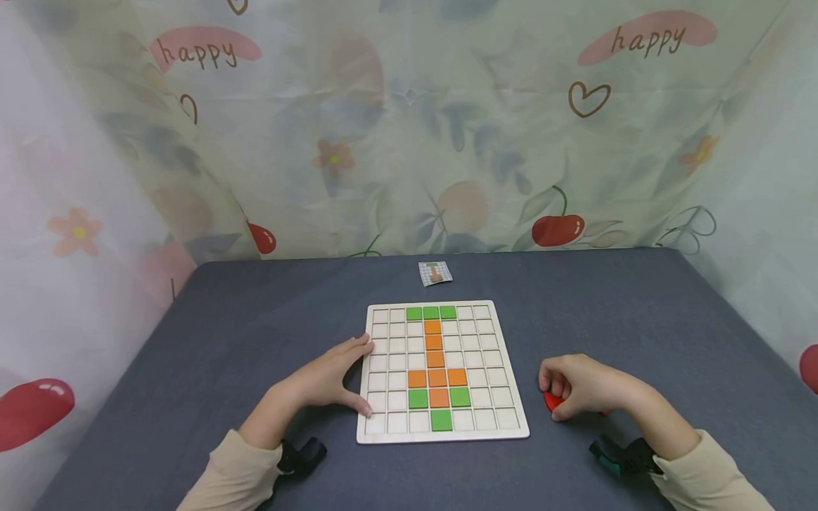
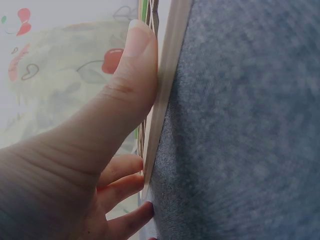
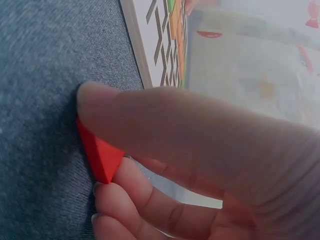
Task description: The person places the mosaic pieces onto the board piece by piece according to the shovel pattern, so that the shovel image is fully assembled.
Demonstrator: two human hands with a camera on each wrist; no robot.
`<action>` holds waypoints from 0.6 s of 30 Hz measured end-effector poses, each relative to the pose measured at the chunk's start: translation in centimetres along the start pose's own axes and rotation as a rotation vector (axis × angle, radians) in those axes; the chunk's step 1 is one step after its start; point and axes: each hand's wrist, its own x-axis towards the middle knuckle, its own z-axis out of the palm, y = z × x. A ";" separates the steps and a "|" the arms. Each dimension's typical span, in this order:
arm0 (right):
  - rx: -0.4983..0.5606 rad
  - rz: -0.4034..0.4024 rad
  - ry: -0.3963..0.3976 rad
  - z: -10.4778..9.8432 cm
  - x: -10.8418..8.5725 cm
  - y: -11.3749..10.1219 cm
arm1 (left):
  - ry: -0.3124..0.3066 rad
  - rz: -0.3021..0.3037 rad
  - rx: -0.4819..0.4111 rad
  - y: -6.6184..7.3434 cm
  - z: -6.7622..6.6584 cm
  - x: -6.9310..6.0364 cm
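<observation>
A white grid board (image 1: 391, 423) lies flat on the table, with orange tiles (image 1: 437, 358) in a column and short row, and several green tiles (image 1: 418, 398) around them. My left hand (image 1: 329, 376) rests against the board's left edge, its thumb (image 2: 137, 65) and fingers spread apart and touching the rim. To the right of the board, my right hand (image 1: 581, 383) pinches a red piece (image 3: 101, 155) between thumb and fingers, down at the table surface. The hand covers much of this piece, so its full shape is hidden.
Behind the board lies a small card (image 1: 435, 273) printed with a grid pattern. A dark grey cloth (image 1: 255, 319) covers the table, and a patterned curtain (image 1: 409, 128) hangs behind it. A bit of red (image 1: 606, 412) shows beneath my right wrist.
</observation>
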 end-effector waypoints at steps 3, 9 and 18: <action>-0.013 0.019 0.002 0.1 0.0 -0.2 | -0.001 -0.004 -0.001 0.0 0.0 0.0; -0.059 0.037 0.035 0.0 0.0 -0.7 | -0.004 -0.007 -0.003 0.0 0.1 0.1; -0.100 -0.024 0.148 -0.4 -0.2 -1.4 | -0.006 -0.007 -0.009 -0.1 0.2 0.2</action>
